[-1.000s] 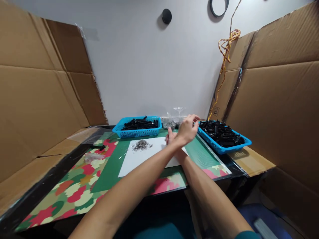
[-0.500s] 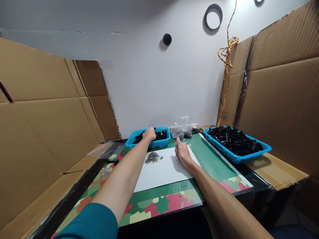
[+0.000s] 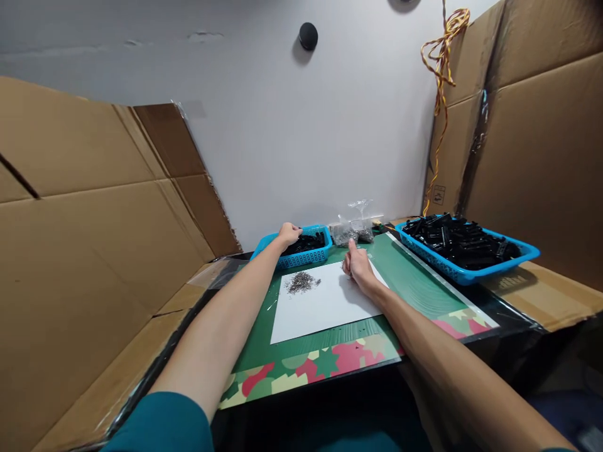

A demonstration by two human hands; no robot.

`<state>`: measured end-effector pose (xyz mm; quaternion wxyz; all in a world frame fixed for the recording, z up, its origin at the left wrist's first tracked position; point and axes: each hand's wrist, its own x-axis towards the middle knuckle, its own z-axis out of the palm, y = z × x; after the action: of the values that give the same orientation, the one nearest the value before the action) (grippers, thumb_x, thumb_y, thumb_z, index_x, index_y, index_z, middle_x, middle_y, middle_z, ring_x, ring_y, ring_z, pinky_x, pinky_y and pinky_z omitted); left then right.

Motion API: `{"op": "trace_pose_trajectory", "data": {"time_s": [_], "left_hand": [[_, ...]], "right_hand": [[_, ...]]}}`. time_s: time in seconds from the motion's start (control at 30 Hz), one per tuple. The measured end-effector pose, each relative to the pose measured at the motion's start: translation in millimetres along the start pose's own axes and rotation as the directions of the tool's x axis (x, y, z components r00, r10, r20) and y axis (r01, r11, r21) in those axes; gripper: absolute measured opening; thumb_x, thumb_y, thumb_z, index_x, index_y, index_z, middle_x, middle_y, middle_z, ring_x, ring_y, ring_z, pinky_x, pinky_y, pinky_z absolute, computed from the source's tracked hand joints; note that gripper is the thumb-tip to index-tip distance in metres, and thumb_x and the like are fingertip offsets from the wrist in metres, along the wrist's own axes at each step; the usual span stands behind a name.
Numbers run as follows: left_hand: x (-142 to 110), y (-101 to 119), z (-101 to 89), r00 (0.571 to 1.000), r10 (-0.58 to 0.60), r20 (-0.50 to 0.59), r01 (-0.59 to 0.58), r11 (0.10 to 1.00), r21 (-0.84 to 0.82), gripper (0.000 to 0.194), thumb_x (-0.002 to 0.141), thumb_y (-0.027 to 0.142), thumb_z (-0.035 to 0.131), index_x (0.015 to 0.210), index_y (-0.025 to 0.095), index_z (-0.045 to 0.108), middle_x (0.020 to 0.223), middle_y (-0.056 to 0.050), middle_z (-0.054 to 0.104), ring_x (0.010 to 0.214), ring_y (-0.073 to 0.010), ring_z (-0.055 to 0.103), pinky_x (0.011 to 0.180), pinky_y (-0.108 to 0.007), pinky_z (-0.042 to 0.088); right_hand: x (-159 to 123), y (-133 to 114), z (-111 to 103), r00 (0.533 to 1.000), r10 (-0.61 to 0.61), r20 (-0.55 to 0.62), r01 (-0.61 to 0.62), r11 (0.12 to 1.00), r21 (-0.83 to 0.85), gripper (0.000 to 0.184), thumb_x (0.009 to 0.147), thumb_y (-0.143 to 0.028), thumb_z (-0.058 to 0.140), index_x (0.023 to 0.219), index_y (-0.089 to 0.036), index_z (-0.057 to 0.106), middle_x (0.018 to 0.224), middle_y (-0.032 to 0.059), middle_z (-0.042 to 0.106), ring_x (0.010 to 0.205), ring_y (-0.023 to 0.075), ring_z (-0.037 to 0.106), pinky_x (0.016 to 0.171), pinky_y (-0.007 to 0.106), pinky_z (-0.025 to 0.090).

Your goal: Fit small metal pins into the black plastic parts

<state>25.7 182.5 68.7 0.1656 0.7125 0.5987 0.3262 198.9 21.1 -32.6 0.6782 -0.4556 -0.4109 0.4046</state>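
Note:
Over the far blue basket [image 3: 305,258] reaches my left hand [image 3: 289,233], its fingers closed together. Whatever it grips is too small or hidden to make out. Dark black plastic parts [image 3: 311,243] fill that basket. My right hand [image 3: 358,267] hovers above the right part of a white sheet [image 3: 306,320], fingers curled in and thumb pointing up. The inside of its grip is hidden from me. On the sheet, left of my right hand, lies a pile of tiny metal pieces [image 3: 301,282], probably screws.
At the right stands a second blue basket [image 3: 475,274] heaped with black plastic parts [image 3: 455,242]. Clear bags of small metal pieces [image 3: 347,235] rest against the wall. Cardboard panels [image 3: 94,163] flank the green mat [image 3: 414,282]. A yellow-brown twisted cord [image 3: 440,113] hangs at the right.
My view has tilted down. My left hand has lifted a little toward the back of the far basket. My right hand keeps its curled pose over the sheet.

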Motion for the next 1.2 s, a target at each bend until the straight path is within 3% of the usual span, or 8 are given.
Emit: {"op": "trace_pose_trajectory", "data": {"time_s": [0.13,0.27,0.37,0.5,0.73,0.87,1.0,1.2], "left_hand": [[-14,4,-27.7,0.994,0.076,-0.073,-0.084,0.989,-0.123,0.017,0.093,0.028,0.071,0.09,0.02,0.057,0.087,-0.003,0.069,0.075,-0.0139,0.062,0.073,-0.025,0.049],[-36,0,-45.3,0.992,0.123,0.021,-0.108,0.93,-0.351,0.018,0.099,0.032,0.064,0.098,0.021,0.05,0.078,0.0,0.068,0.051,-0.0091,0.054,0.052,-0.021,0.041],[-59,-13,-49.0,0.993,0.091,0.071,-0.036,0.83,-0.557,0.02,0.098,0.031,0.064,0.1,0.021,0.046,0.073,0.0,0.068,0.044,-0.0089,0.052,0.042,-0.019,0.032],[-97,-36,-43.4,0.978,0.199,0.069,-0.099,0.725,-0.682,0.039,0.083,0.041,0.081,0.103,0.02,0.055,0.082,0.001,0.066,0.053,-0.009,0.058,0.042,-0.018,0.038],[-159,-49,-7.9,0.911,0.366,0.189,-0.132,0.695,-0.707,0.043,0.087,0.054,0.075,0.09,0.021,0.048,0.071,0.007,0.05,0.044,-0.0043,0.041,0.04,-0.018,0.028],[-178,-41,8.9,0.877,0.423,0.227,-0.164,0.709,-0.686,0.04,0.092,0.047,0.07,0.116,0.023,0.05,0.085,0.004,0.055,0.056,-0.0061,0.048,0.049,-0.018,0.036],[-190,-35,10.1,0.846,0.452,0.285,-0.175,0.739,-0.651,0.056,0.095,0.047,0.067,0.141,0.024,0.048,0.094,0.001,0.057,0.064,-0.0091,0.053,0.054,-0.021,0.042],[-194,-31,4.9,0.855,0.427,0.295,-0.217,0.809,-0.546,0.062,0.093,0.053,0.068,0.142,0.017,0.06,0.097,-0.006,0.066,0.08,-0.0175,0.063,0.063,-0.027,0.049]], "right_hand": [[6,-7,-15,0.964,0.032,-0.264,-0.019,0.998,0.052,0.081,0.094,-0.091,0.024,0.046,-0.026,0.035,0.041,0.0048,0.052,0.031,0.0129,0.044,0.033,0.027,0.034],[8,-10,-29,0.954,0.04,-0.298,-0.036,0.999,0.018,0.075,0.099,-0.083,0.028,0.053,-0.026,0.04,0.042,-0.0003,0.047,0.031,0.0114,0.036,0.035,0.027,0.03],[6,-11,-34,0.954,-0.052,-0.294,-0.032,0.961,-0.273,0.064,0.104,-0.06,0.043,0.052,-0.024,0.045,0.043,-0.0018,0.043,0.039,0.0124,0.039,0.044,0.027,0.03],[3,-17,-47,0.965,-0.119,-0.234,-0.074,0.731,-0.678,0.039,0.091,-0.033,0.066,0.055,-0.022,0.056,0.054,0.0028,0.058,0.057,0.0177,0.055,0.055,0.028,0.033],[5,-13,-78,0.99,0.03,-0.139,-0.119,0.709,-0.695,0.008,0.072,-0.023,0.077,0.074,-0.016,0.075,0.056,0.0024,0.065,0.053,0.0166,0.059,0.053,0.026,0.038],[7,-8,-80,0.995,0.051,-0.082,-0.095,0.692,-0.716,0.013,0.068,-0.022,0.078,0.078,-0.014,0.08,0.054,0.0025,0.065,0.052,0.016,0.059,0.051,0.025,0.037],[7,-9,-77,0.997,0.011,-0.073,-0.062,0.662,-0.747,0.009,0.063,-0.02,0.079,0.071,-0.014,0.08,0.059,0.0048,0.067,0.058,0.0162,0.058,0.05,0.024,0.035],[2,-18,-72,0.996,0.072,-0.059,-0.093,0.748,-0.657,0.017,0.066,-0.027,0.081,0.073,-0.011,0.079,0.053,0.0021,0.061,0.046,0.0122,0.048,0.044,0.025,0.03]]}}
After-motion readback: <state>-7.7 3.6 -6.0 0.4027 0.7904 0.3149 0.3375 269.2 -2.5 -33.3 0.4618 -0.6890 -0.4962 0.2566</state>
